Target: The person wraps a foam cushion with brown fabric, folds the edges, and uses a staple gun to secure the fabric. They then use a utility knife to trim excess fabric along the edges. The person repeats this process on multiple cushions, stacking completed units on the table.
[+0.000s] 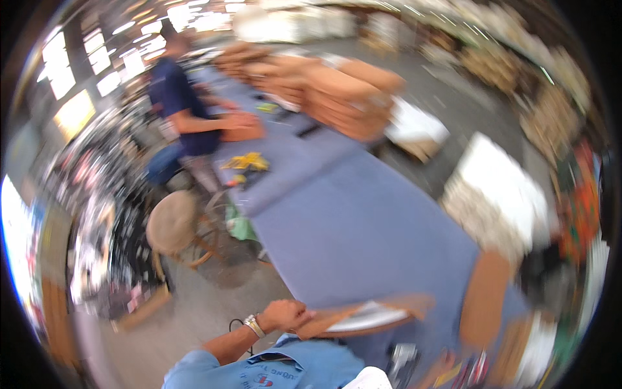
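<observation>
Brightly lit from blown-out windows [97, 58] at upper left, glaring white. Smeared throughout by motion blur, worst along the right side, over the stacked brown sheets [337, 91] and at the lower right. Bent strongly toward the black fisheye rim. Soft, shallow shadows only, under the stool [172, 223].

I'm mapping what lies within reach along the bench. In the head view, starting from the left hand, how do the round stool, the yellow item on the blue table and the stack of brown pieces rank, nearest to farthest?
From the left hand, gripping a flat brown piece at the table's near edge:
1. Round stool, on the floor left of the table.
2. Yellow item, on the blue table farther up.
3. Stack of brown pieces, at the far end.
</observation>
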Demonstrator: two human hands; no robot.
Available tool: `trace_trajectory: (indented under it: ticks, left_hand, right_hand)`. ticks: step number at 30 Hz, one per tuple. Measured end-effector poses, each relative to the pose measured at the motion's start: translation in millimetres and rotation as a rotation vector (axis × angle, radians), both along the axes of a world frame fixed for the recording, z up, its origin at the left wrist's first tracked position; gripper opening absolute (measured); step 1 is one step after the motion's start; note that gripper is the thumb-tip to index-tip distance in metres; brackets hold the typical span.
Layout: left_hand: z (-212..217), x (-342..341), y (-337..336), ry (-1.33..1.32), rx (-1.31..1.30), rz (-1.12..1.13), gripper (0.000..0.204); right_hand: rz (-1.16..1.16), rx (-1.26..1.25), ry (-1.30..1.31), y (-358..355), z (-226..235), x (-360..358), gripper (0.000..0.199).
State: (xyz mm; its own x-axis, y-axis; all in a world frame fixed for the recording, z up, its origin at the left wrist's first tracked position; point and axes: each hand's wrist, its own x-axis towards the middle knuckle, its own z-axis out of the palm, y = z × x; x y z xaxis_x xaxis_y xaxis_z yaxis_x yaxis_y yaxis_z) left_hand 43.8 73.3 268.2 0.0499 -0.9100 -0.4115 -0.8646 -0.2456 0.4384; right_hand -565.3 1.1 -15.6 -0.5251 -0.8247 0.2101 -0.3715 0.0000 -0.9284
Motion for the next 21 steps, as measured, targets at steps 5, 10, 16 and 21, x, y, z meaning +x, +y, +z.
trace_trajectory:
  ticks: [5,10,16,21]
  left_hand:
    - [-21,1,-23,0.104,-0.065,-0.238,0.031]
    - [-8,-43,-85,0.233,-0.188,-0.259,0.037]
    - [39,-148,-143,0.251,-0.559,-0.655,0.051]
    - [17,-219,-164,0.214,-0.685,-0.859,0.047]
  right_hand:
    - [-0.371,0.206,0.004,61,113,70,0.038]
    - [-0.676,0.356,0.102,117,111,58,0.026]
    - [-0.611,0.522,0.051,102,108,89,0.032]
    - [-0.546,0.666,0.221,48,107,114,0.048]
